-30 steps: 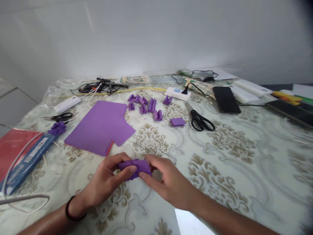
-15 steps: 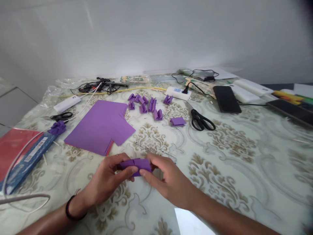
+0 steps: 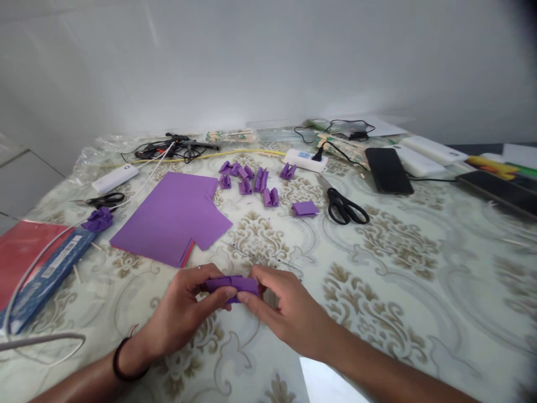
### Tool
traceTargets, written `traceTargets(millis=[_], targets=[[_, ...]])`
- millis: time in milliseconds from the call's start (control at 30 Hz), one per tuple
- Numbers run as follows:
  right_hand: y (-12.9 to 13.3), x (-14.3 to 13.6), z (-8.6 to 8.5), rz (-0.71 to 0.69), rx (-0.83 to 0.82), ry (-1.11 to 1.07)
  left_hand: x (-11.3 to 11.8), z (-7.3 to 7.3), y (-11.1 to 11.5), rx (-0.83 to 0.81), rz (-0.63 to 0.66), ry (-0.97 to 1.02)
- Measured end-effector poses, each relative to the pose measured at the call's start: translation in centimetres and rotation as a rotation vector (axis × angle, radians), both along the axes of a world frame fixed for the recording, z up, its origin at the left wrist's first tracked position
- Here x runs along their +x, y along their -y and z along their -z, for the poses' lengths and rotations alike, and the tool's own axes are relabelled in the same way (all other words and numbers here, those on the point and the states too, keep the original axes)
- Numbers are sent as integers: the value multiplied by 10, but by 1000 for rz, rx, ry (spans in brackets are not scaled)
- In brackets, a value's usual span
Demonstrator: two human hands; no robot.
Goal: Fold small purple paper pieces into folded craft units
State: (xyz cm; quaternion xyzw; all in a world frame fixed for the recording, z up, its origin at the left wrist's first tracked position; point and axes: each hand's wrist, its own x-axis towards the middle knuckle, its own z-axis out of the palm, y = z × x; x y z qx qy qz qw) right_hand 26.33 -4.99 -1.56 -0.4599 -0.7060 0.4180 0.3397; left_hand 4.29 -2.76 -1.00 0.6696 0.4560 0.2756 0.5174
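Observation:
A small piece of folded purple paper [image 3: 233, 283] is pinched between both hands above the near part of the table. My left hand [image 3: 188, 299] grips its left end, thumb on the near side. On the right end, my right hand [image 3: 285, 302] holds it with thumb and fingers, and the two thumb tips almost meet. The fingers behind the paper are partly hidden. Beyond the hands lie several folded purple paper pieces [image 3: 260, 179] and a flatter folded piece [image 3: 305, 209]. Left of these is a stack of purple sheets [image 3: 168, 215] with red beneath.
Black-handled scissors [image 3: 346, 207] lie right of the folded pieces; a second pair [image 3: 104, 200] is at the left. A power strip [image 3: 306, 160], a phone [image 3: 388, 170] and cables line the back. A red and blue packet [image 3: 54, 260] is at the left edge.
The folded paper has tipped slightly in my fingers, so its near face looks narrower. Both hands stay almost in place, and the things on the table have not moved.

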Motion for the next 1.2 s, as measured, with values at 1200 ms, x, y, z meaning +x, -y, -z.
traceTargets(millis=[1200], targets=[[0, 0, 2, 20, 26, -124, 0, 4, -2, 269, 0, -54]])
